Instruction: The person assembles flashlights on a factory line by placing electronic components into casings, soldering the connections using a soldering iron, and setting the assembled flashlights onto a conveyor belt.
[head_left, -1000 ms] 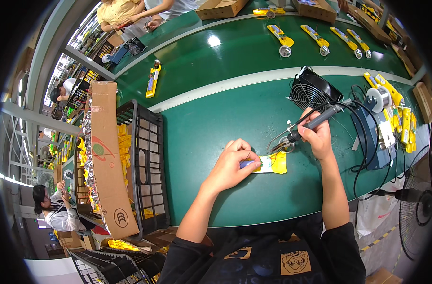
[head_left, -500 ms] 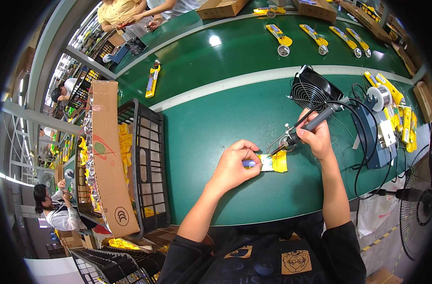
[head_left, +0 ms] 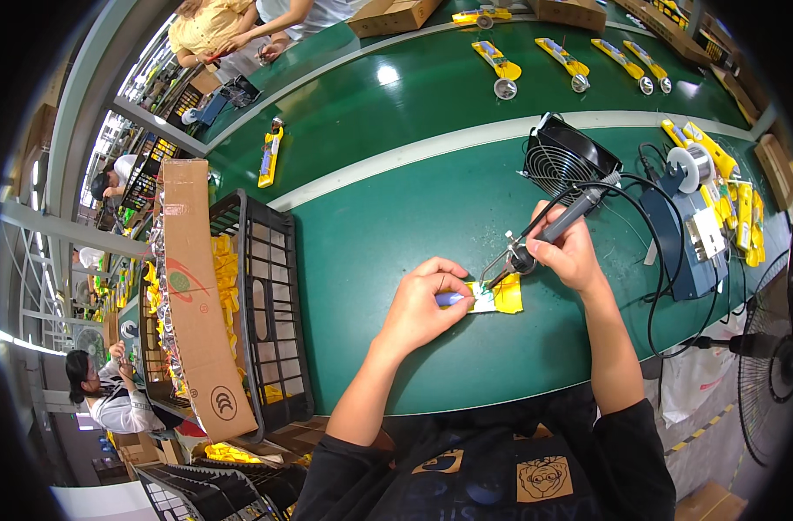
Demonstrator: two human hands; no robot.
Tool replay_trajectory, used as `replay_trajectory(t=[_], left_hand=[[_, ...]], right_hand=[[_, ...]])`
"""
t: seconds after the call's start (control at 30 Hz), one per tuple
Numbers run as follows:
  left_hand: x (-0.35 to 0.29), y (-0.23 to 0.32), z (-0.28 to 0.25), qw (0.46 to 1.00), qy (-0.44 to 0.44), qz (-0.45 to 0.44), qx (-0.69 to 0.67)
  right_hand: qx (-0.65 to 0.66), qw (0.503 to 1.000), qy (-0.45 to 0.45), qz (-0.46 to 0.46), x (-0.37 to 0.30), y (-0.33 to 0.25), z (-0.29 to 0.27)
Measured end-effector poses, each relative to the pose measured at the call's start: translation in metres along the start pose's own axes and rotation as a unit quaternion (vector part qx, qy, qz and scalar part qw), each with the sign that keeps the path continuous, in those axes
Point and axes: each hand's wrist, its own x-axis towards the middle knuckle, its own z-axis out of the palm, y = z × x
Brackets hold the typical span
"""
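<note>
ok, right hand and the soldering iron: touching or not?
Touching. The head view shows the right hand with its thumb and fingers wrapped around the gray handle of the soldering iron.

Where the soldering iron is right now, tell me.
In the head view, the soldering iron is right of centre, in the right hand, its tip at the yellow piece.

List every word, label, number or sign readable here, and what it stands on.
I can't copy printed text; the marks stand here:
Cardboard panel: a red-and-green oval emblem and a dark round sign; tiny red marks too small to read.
Black shirt: tan printed patches; faint lettering cut off by the lower edge.
White bag: red print, too blurred to read.
Yellow piece by the left hand: none readable.
</note>
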Motion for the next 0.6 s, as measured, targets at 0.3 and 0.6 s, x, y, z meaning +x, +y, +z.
replay_trajectory(t=[0.3,0.6], left_hand=[[0.001,0.002,-0.004,0.999,0.014,0.02,0.037],[0.002,0.006,-0.004,0.999,-0.005,0.001,0.041]], right_hand=[[-0.075,0.994,0.055,-0.053,-0.014,-0.036,0.012],[-0.153,0.954,0.182,-0.184,-0.057,0.004,0.024]])
